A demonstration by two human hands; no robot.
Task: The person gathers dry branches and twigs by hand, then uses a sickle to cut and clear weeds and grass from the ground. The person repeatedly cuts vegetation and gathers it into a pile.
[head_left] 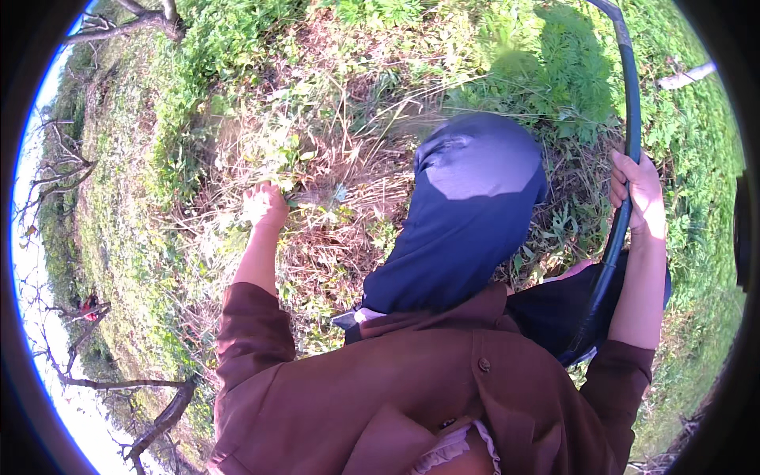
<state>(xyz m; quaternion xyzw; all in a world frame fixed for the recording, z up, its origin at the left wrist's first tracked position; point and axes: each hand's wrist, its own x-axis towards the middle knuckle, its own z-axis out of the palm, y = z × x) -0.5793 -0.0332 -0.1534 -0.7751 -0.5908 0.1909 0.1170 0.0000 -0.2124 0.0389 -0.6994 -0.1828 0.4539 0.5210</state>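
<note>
My left hand is low over the weeds at left of centre, its fingers curled; leaves lie against it, and whether it grips any of them is hidden. My right hand is closed around a long dark pole at the right. The pole looks bent in this wide view, has a greyish upper section, and runs down past my dark trousers. Its top end is out of the picture. Dry stalks and green weeds cover the ground between my hands, with my bent knee in the middle.
Bare branches stand at the lower left, and another branch reaches in at the top left. A pale stick or branch lies at the upper right. Leafy green plants grow ahead of my knee. A small red shape shows far off.
</note>
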